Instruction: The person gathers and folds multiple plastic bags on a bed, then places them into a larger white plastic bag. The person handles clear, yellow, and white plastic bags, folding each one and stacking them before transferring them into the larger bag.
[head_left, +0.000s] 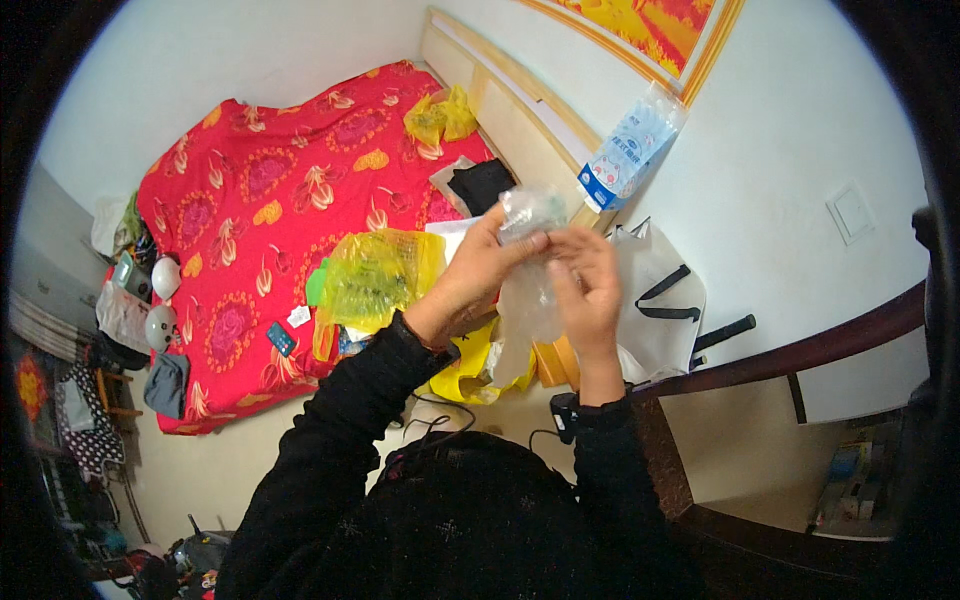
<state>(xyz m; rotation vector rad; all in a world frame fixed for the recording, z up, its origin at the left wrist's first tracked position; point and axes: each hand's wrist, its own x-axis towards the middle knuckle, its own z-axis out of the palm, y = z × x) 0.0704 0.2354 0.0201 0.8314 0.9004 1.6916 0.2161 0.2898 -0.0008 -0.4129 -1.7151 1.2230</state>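
Note:
My left hand (480, 262) grips a clear plastic bag (531, 289), its thumb pressed on the crumpled upper part. The fingers of my right hand (589, 277) are bent against the same bag from the other side, slightly blurred. The bag hangs down between my hands; whether something is inside it I cannot tell. Just left of my left hand, a yellow translucent plastic bag (382, 274) lies on the bed by a green item (316, 283). A yellow bag (469, 364) sits below my hands, beside an orange-brown object (555, 362).
A bed with a red floral cover (262, 217) spans the left, with a smartphone (281, 339) and folded black cloth (482, 186) on it. A blue tissue pack (622, 165) hangs at the wall. A white bag with black straps (652, 300) stands at the right.

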